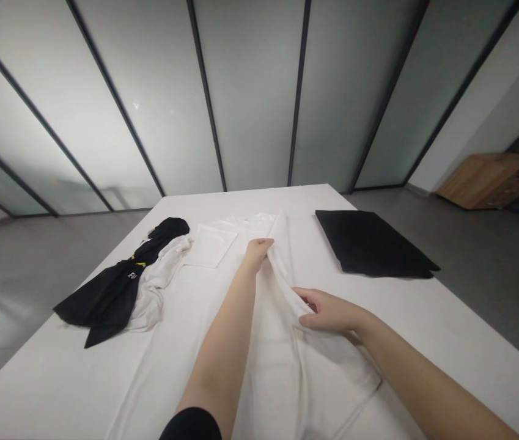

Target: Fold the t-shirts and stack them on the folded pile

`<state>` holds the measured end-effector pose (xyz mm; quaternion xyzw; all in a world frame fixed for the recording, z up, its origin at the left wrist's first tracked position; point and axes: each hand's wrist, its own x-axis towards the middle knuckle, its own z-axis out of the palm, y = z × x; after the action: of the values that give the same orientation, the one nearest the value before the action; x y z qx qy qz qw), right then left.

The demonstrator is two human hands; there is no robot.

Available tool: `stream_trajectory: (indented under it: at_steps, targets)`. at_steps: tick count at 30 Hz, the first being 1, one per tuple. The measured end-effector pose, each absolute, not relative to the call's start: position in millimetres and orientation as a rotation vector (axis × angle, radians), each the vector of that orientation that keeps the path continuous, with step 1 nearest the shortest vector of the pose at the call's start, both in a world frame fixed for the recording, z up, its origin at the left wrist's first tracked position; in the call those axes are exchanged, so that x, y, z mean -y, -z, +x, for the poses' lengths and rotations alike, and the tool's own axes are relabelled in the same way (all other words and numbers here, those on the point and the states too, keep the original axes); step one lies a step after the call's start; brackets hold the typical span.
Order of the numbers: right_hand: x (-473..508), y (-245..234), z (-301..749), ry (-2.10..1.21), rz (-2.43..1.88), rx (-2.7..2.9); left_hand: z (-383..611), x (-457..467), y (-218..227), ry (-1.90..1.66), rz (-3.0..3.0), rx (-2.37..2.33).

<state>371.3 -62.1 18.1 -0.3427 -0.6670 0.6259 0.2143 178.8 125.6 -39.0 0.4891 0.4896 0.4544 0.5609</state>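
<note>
A white shirt (222, 241) with a chest pocket lies spread along the middle of the white table (447, 318). My left hand (257, 250) reaches far forward and pinches a raised fold of the shirt near its upper part. My right hand (327, 310) grips the same fold lower down, fingers curled round the cloth. Between the two hands the fold stands up off the table as a ridge.
A crumpled black garment (117, 287) with a yellow mark lies at the left over another white garment (158, 278). A folded black garment (371, 243) lies flat at the right back. Frosted glass panels stand behind; a wooden cabinet (493, 178) is at far right.
</note>
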Motion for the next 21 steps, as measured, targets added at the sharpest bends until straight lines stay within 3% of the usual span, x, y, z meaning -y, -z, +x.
stream_trajectory:
  at_steps: [6,21]
  targets:
    - [68.2,-15.3,367.4,-1.894,-0.877,2.033,153.5,-132.0,50.0,-1.109,1.192,-1.384]
    - [76.8,-14.5,359.8,-2.578,-0.896,2.032,150.5,-138.4,49.7,-1.201,1.270,-1.405]
